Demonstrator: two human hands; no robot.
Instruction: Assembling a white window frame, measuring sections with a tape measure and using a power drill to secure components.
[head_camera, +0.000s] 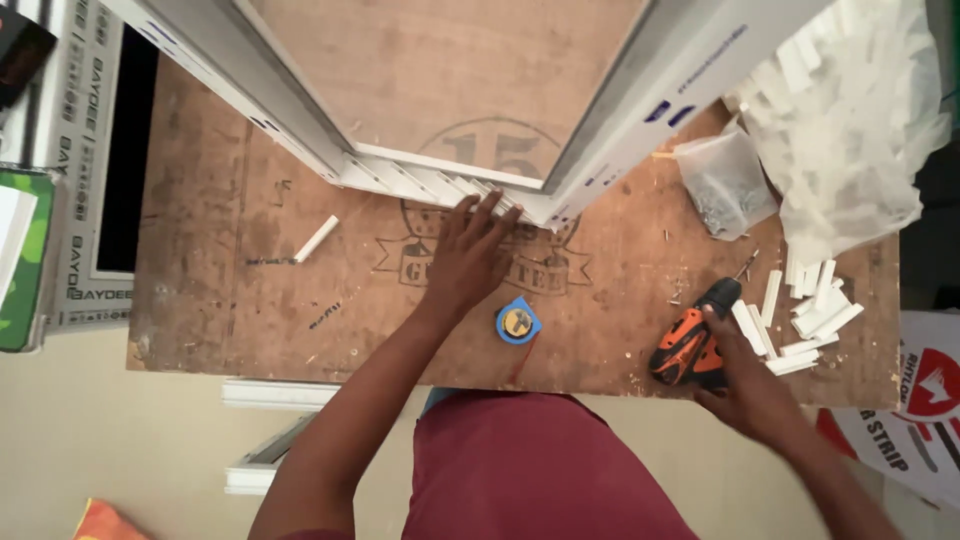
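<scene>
A worn brown plywood table (230, 300), stamped with a faded round emblem and strewn with wood chips, fills the middle of the view. Beneath its near edge lies a pale beige floor (110, 440). White moulded profile lengths (275, 395) rest on the floor near left. Even, soft light falls across everything, with faint shadows.

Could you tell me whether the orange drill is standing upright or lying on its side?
Lying on its side: the orange drill rests flat on the plywood table, with the right hand gripping it.
</scene>
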